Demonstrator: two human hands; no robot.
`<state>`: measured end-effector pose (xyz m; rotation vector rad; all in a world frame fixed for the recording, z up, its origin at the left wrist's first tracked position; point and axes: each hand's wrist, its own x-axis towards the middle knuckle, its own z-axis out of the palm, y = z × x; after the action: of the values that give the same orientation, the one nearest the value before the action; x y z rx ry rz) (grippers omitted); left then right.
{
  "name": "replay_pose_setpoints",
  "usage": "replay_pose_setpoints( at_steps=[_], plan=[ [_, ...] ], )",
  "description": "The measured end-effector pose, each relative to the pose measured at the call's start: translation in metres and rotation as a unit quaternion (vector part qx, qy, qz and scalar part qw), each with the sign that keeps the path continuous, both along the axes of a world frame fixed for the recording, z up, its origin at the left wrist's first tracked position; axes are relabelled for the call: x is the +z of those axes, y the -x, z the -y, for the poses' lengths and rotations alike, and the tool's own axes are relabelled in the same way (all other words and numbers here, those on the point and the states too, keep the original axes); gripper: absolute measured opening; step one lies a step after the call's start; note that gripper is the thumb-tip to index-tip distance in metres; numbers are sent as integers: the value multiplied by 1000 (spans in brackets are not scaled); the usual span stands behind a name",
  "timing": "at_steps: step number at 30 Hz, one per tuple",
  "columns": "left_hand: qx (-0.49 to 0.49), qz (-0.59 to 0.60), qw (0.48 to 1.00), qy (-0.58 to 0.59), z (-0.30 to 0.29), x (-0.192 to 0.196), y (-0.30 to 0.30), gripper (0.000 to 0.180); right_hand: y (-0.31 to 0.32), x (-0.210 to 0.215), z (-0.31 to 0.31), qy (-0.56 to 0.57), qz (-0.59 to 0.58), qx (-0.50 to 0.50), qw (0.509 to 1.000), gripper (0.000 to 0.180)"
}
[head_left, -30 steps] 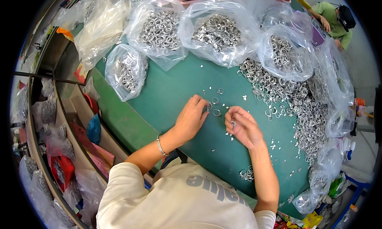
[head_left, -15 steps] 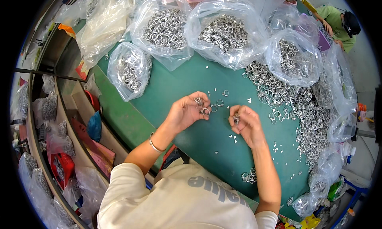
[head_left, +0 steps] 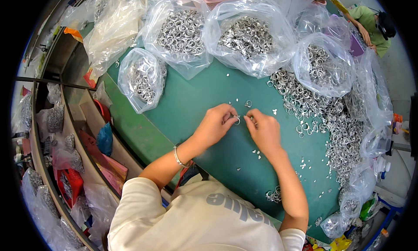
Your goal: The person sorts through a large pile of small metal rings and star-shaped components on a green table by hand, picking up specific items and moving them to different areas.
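Note:
My left hand (head_left: 214, 123) is over the middle of the green table, its fingers closed on a small silver metal ring (head_left: 237, 120) that sticks out at the fingertips. Just to its right, my right hand (head_left: 264, 131) makes a pinch, thumb and forefinger close to that ring but apart from it. Whatever lies inside the right fingers is too small or hidden to name. Beyond the hands a loose ring (head_left: 248, 103) lies on the table, with small pale metal bits (head_left: 274, 112) scattered to the right.
Open plastic bags hold rings (head_left: 180, 33), flat metal pieces (head_left: 247, 35) and more rings (head_left: 143, 83). A big heap of rings (head_left: 344, 137) covers the right side. A small ring cluster (head_left: 273, 194) lies by my right forearm. Shelves (head_left: 74, 133) stand left; another person (head_left: 372, 31) works far right.
Both hands have come closer together and turned knuckles up. The left hand has moved right and forward over the spot where loose rings showed. The ring in its fingers now points toward the right hand.

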<state>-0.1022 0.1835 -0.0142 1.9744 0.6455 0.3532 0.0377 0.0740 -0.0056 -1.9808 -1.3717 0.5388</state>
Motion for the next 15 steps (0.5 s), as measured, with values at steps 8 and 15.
replay_pose_setpoints(
  at_steps=[8,15],
  plan=[
    [59,16,998,28,-3,8,10,17,-34,20,-11,-120,-720,-92,678,15],
    [-14,9,998,-64,3,8,9,20,-36,-7,-23,10,-223,-62,973,22]
  ],
)
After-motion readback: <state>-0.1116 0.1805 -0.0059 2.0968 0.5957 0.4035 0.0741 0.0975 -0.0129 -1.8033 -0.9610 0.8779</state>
